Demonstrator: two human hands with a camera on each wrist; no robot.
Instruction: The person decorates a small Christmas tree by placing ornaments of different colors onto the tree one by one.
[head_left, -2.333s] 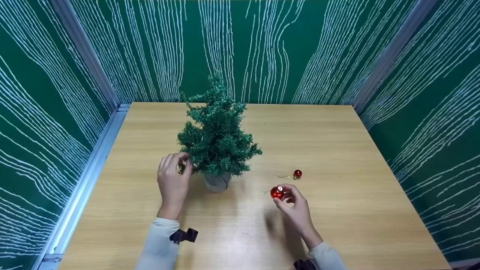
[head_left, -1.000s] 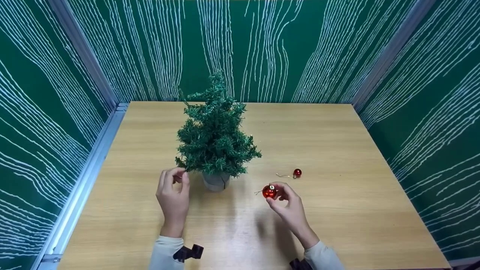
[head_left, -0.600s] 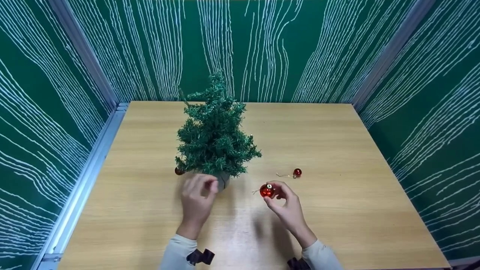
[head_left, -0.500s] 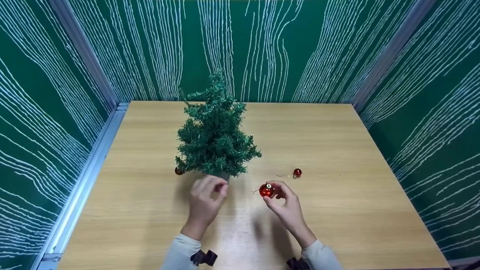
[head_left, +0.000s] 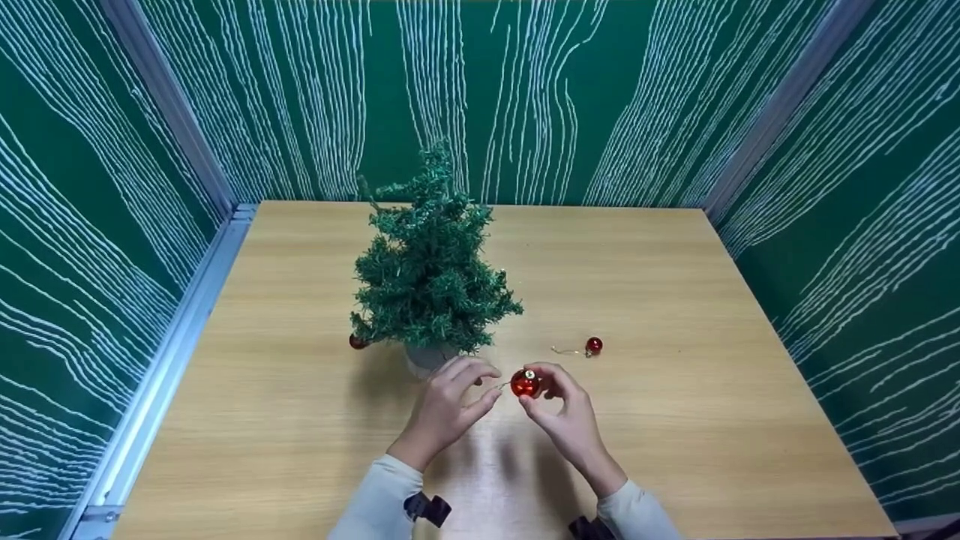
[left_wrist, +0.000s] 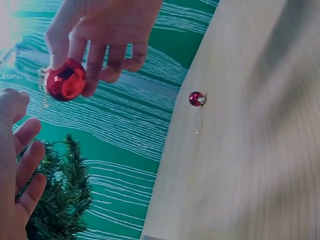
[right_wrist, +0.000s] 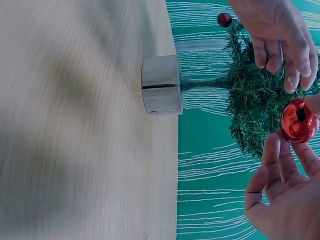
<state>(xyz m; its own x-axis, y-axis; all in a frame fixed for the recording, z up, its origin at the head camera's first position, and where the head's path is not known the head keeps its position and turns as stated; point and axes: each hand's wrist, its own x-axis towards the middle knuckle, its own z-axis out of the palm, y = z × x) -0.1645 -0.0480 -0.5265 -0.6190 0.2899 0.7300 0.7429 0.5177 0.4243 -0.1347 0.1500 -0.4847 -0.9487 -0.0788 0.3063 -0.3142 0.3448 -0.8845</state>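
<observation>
Noting from afar: right grip [head_left: 574, 420] pinches the red bauble [head_left: 524, 383] above the tabletop [head_left: 697, 435], left grip [head_left: 442, 409] parted beside its string [head_left: 505, 385]; I'd judge it light, slick, maybe brittle, best taken gently by that string.

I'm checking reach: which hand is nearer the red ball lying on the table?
Right. The right hand, pinching another red ball, is close, on the near side of the lying ball; the left hand is farther left, near the tree.
</observation>
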